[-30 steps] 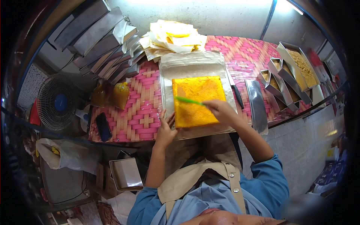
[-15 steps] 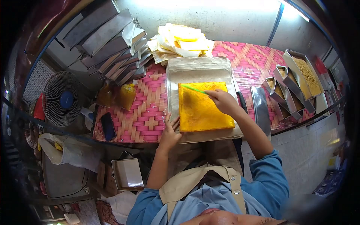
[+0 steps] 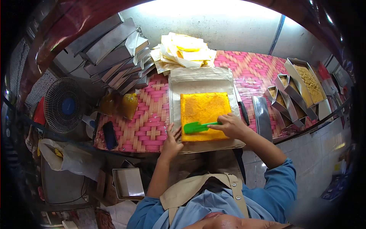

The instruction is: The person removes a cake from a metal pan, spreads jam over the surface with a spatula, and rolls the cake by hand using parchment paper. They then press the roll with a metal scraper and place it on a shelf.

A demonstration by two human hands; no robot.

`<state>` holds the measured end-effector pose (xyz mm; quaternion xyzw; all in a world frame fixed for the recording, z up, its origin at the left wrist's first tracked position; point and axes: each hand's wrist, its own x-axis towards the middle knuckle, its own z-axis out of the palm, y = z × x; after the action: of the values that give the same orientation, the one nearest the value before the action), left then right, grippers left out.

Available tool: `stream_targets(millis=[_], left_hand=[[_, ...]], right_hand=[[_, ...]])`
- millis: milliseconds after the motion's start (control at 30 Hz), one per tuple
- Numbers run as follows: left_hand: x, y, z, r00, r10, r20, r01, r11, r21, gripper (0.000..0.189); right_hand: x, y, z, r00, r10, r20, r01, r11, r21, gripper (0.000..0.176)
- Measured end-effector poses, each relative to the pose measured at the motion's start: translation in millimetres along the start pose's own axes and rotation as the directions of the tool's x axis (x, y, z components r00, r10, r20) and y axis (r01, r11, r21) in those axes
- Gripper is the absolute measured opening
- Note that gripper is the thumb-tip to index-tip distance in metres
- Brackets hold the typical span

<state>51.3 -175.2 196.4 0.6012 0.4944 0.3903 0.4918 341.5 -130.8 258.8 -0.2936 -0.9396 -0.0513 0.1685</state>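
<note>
A square yellow cake [image 3: 206, 108] lies on a stack of pale paper sheets [image 3: 200, 80]. My right hand [image 3: 228, 125] grips the handle of a green spatula [image 3: 194, 127], whose broad blade lies over the cake's lower left part. At the cake's lower left edge is my left hand [image 3: 171, 142], its fingers apart on the paper and holding nothing.
Yellow-stained papers [image 3: 185, 51] are heaped behind the stack. A black-handled knife [image 3: 243, 110] and a metal strip [image 3: 262, 116] lie to the right, before filled tins [image 3: 305, 84]. On the left are a phone [image 3: 109, 135], bags [image 3: 129, 105], stacked tins [image 3: 110, 44] and a fan [image 3: 65, 105].
My right hand has moved the spatula toward me, from the cake's upper part to its lower part, and the blade now shows its broad face. The whole view has shifted slightly.
</note>
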Motion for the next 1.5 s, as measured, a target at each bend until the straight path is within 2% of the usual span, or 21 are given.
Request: stream_targets(millis=[367,433,533,567,633,667,700,767,833,900,967,1067,1167,1233,1300,1333,1367,1400,1433,1467,1500], left_hand=[[-1.0,5.7,2.1,0.999,-0.033,-0.008,0.033,0.999,-0.04,0.088],[-2.1,7.2,1.8,1.0,-0.027,-0.005,0.027,0.999,-0.037,0.088],[-1.4,8.4,1.5,0.999,-0.039,-0.008,0.039,0.999,-0.026,0.087],[-1.2,6.6,0.8,0.999,-0.042,-0.005,0.042,0.999,-0.018,0.087],[-1.9,3.9,0.3,0.999,-0.048,0.007,0.048,0.999,-0.01,0.087],[-2.4,2.9,0.4,0.999,-0.038,0.007,0.038,0.999,-0.013,0.087],[-0.6,2.7,0.4,1.0,-0.024,0.005,0.024,1.0,-0.017,0.087],[-0.4,2.4,0.7,1.0,-0.013,0.006,0.013,1.0,-0.024,0.087],[-0.7,2.8,0.2,1.0,-0.004,0.004,0.004,1.0,-0.024,0.087],[-1.4,3.7,0.5,1.0,-0.014,-0.003,0.014,0.999,-0.03,0.086],[-1.5,6.6,1.1,1.0,-0.021,-0.001,0.021,0.999,-0.042,0.086],[-1.4,7.5,1.7,0.999,-0.032,0.0,0.032,0.998,-0.057,0.087],[-0.8,6.2,1.4,0.999,-0.041,0.006,0.042,0.997,-0.059,0.088],[-2.1,4.6,-3.6,0.999,-0.053,-0.007,0.053,0.997,-0.059,0.089],[-3.5,4.9,-15.7,0.99,-0.002,0.144,0.013,0.997,-0.076,0.085],[-4.4,6.8,-25.2,0.993,0.004,0.114,0.024,0.97,-0.241,0.071],[-1.6,0.2,-37.0,1.0,-0.015,-0.016,0.01,0.964,-0.266,0.049],[5.8,-15.8,-56.4,0.981,0.069,-0.183,-0.113,0.964,-0.24,0.04],[10.5,-27.0,-78.7,0.93,0.151,-0.335,-0.225,0.955,-0.194,0.033],[10.5,-13.4,-97.6,0.845,0.119,-0.522,-0.146,0.989,-0.011,0.031],[11.1,0.8,-118.4,0.725,0.12,-0.678,-0.025,0.989,0.149,0.028]], right_hand=[[40.8,82.2,37.6,0.969,0.183,-0.167,-0.224,0.937,-0.27,0.04],[39.8,77.9,25.8,0.949,0.254,-0.187,-0.29,0.935,-0.203,0.039],[25.7,76.6,11.0,0.924,0.381,-0.043,-0.371,0.916,0.154,0.036],[17.9,82.1,10.8,0.924,0.381,-0.043,-0.371,0.916,0.156,0.036],[3.6,89.9,5.1,0.893,0.446,0.056,-0.442,0.894,-0.072,0.035],[-2.9,95.1,1.6,0.88,0.474,0.005,-0.47,0.875,-0.118,0.035],[-1.8,90.9,-7.3,0.878,0.479,0.003,-0.475,0.871,-0.123,0.035],[8.1,75.1,-17.4,0.862,0.475,-0.176,-0.5,0.855,-0.142,0.035],[17.8,53.7,-5.9,0.896,0.427,-0.123,-0.429,0.903,0.006,0.037],[23.2,32.6,-2.0,0.952,0.306,-0.026,-0.306,0.952,0.019,0.039],[18.7,38.7,9.3,0.956,0.294,0.014,-0.292,0.953,-0.078,0.039],[7.9,65.0,8.7,0.871,0.482,-0.093,-0.491,0.852,-0.18,0.038],[7.8,52.6,-13.4,0.854,0.482,-0.193,-0.506,0.856,-0.103,0.037],[-0.5,46.9,-17.3,0.871,0.477,-0.119,-0.481,0.877,-0.006,0.035],[-19.2,52.0,-16.6,0.84,0.543,0.017,-0.538,0.836,-0.104,0.033],[-24.8,51.7,-20.9,0.814,0.58,-0.04,-0.578,0.8,-0.162,0.034],[-28.4,50.5,-27.9,0.785,0.611,-0.103,-0.617,0.756,-0.216,0.035],[-31.6,47.4,-36.4,0.749,0.635,-0.189,-0.659,0.743,-0.118,0.032],[-34.8,43.0,-40.6,0.697,0.666,-0.265,-0.693,0.72,-0.015,0.029],[-38.0,37.5,-38.4,0.705,0.659,-0.261,-0.686,0.728,-0.015,0.029],[-43.6,31.5,-37.2,0.587,0.786,-0.194,-0.718,0.616,0.323,0.025]])
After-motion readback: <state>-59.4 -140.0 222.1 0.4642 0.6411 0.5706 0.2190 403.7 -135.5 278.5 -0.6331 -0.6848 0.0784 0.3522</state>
